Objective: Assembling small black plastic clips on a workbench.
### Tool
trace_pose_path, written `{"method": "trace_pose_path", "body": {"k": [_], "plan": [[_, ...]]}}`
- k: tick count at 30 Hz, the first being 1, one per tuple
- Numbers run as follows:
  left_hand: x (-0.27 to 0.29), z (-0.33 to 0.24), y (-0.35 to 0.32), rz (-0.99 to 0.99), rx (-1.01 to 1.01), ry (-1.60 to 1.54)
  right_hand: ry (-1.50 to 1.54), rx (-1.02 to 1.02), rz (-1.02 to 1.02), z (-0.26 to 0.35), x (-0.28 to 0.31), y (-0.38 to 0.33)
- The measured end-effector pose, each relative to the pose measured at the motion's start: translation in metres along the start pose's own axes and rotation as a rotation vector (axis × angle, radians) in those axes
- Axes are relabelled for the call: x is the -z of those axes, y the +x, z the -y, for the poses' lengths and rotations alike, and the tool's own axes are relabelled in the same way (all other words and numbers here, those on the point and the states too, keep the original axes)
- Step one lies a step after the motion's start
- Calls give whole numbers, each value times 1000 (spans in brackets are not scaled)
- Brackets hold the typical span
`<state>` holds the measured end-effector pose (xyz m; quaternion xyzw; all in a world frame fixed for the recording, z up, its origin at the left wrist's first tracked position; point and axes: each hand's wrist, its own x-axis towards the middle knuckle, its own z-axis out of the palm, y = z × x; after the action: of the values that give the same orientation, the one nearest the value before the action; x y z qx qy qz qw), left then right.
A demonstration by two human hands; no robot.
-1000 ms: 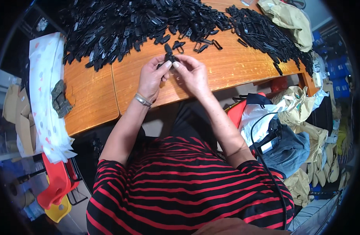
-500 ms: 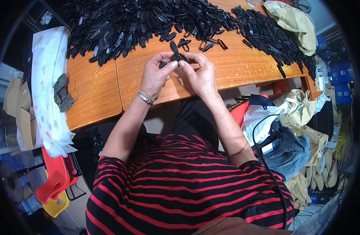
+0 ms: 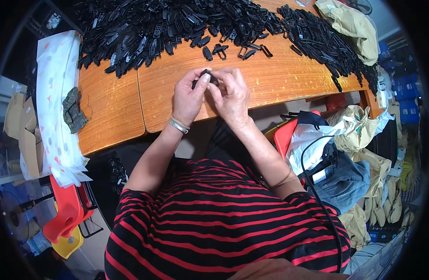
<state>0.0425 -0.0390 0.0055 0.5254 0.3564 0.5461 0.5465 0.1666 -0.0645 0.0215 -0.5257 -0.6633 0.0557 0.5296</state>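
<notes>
My left hand point(image 3: 190, 94) and my right hand point(image 3: 230, 94) meet above the near edge of an orange wooden table point(image 3: 270, 84). Together they pinch one small black plastic clip point(image 3: 206, 76), which is mostly hidden by my fingers. A silver bracelet point(image 3: 179, 125) sits on my left wrist. A big heap of the same black plastic clips point(image 3: 167, 23) covers the far part of the table. A few loose clips point(image 3: 233, 49) lie just beyond my hands.
A white patterned cloth point(image 3: 55, 98) with a dark green glove point(image 3: 73, 109) on it hangs over the table's left end. Beige fabric point(image 3: 347, 25) lies far right. Bags and cloth piles point(image 3: 345, 158) fill the floor on the right; a red and yellow stool point(image 3: 67, 217) stands at the left.
Both hands have come back from the heap toward the table's near edge, still closed together on the black clip. The view has tilted slightly.
</notes>
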Motion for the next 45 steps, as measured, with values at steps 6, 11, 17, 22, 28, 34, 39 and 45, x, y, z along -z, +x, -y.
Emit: {"method": "trace_pose_path", "body": {"k": [6,11,17,22,28,34,39,45], "plan": [[7,-18,-1,143,213,-174,330,-332,308,3,-6,-13],[18,-40,-8,172,213,-243,319,-82,144,24,-17,-13],[80,-67,-45,131,398,19,553,-143,659,39,-22,-11],[199,-134,-120,305,349,1116,251,-168,418,-21,-15,17],[186,-149,-117,36,186,1231,-464,-145,260,-69,-6,74],[106,-84,-9,219,-240,1157,-596,-177,390,-70,-22,77],[39,-31,71,291,-641,1214,-558,-113,529,-73,-6,85],[20,-1,103,397,-655,1402,-479,-56,561,-58,23,101]]}}
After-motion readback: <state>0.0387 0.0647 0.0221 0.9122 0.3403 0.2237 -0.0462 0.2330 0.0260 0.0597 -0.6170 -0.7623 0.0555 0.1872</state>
